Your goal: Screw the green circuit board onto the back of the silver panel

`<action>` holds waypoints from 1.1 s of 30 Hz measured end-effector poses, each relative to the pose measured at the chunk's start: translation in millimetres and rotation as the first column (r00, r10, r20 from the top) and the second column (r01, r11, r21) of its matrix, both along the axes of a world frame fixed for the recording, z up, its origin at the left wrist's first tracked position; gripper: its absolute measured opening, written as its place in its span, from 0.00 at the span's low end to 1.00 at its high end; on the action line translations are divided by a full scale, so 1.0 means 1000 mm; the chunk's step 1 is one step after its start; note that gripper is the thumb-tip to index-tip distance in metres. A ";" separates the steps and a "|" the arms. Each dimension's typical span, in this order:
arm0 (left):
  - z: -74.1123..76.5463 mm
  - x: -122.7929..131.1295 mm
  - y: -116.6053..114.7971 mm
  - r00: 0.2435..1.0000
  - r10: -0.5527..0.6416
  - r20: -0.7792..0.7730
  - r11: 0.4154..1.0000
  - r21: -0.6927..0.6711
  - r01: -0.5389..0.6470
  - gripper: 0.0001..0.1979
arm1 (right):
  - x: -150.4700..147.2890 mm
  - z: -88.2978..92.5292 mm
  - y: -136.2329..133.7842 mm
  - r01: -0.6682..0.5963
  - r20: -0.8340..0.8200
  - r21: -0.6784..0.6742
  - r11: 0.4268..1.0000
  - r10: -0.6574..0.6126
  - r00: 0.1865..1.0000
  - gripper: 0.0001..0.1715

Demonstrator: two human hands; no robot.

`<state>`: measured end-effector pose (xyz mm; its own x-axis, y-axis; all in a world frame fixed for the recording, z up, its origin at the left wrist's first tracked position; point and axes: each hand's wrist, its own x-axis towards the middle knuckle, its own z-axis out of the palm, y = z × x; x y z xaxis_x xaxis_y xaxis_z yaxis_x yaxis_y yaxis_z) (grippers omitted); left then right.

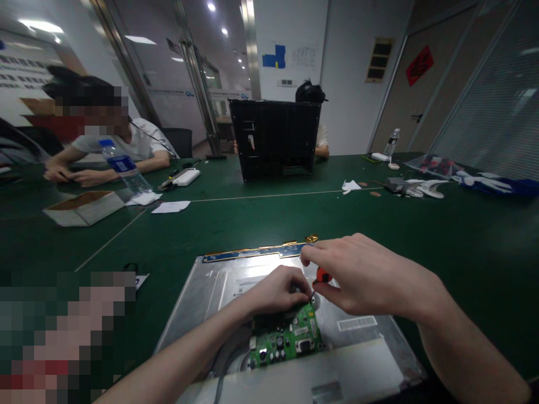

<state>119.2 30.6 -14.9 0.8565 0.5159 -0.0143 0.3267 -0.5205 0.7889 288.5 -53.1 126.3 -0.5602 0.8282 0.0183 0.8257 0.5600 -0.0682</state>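
Observation:
A silver metal panel point(366, 340) lies on the green table with a green circuit board point(286, 340) on it. A blue board strip point(252, 253) runs along the panel's far edge. My right hand point(366, 275) is closed around a red-handled screwdriver point(323, 275), whose tip points down at the board's upper right corner. Beside that tip, my left hand point(280, 289) has its fingers bent together at the board's far edge; what they pinch, if anything, is hidden. A grey cable point(222, 373) lies left of the board.
A black casing point(275, 140) stands upright across the table, a person behind it. Another person sits at the left. An open box point(84, 209), a water bottle point(126, 168) and paper point(171, 207) lie left; gloves point(425, 188) and a bottle point(392, 142) are right.

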 end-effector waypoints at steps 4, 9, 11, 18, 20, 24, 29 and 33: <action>-0.001 0.000 0.000 1.000 0.015 0.000 1.000 -0.007 -0.015 0.05 | -0.001 -0.001 0.003 0.056 0.026 0.042 0.998 -0.058 0.998 0.12; 0.000 -0.002 0.000 0.999 -0.003 0.039 1.000 -0.007 0.004 0.07 | -0.003 -0.002 0.006 0.105 0.078 0.092 0.990 -0.113 0.991 0.13; 0.000 -0.002 0.000 0.999 -0.005 0.035 1.000 0.006 0.005 0.07 | -0.003 -0.002 0.005 0.097 0.081 0.091 0.991 -0.105 0.991 0.11; 0.000 -0.003 0.001 0.999 -0.018 0.027 1.000 0.013 0.018 0.06 | -0.002 -0.003 0.002 0.037 0.038 0.064 0.997 -0.040 0.998 0.07; 0.001 -0.004 0.001 1.000 -0.005 0.014 1.000 0.014 0.005 0.06 | -0.003 -0.004 0.003 0.077 0.059 0.080 0.994 -0.082 0.995 0.11; 0.000 -0.005 0.001 1.000 0.006 0.024 1.000 -0.017 -0.005 0.07 | -0.005 -0.004 0.007 0.131 0.095 0.115 0.985 -0.142 0.985 0.13; -0.002 -0.005 0.002 1.000 -0.007 0.025 1.000 -0.007 0.007 0.07 | -0.005 -0.001 0.005 0.054 0.059 0.092 0.994 -0.060 0.996 0.08; 0.000 -0.005 0.003 1.000 -0.017 0.012 1.000 0.001 0.017 0.07 | -0.004 0.000 0.003 -0.001 0.025 0.043 0.999 0.000 1.000 0.06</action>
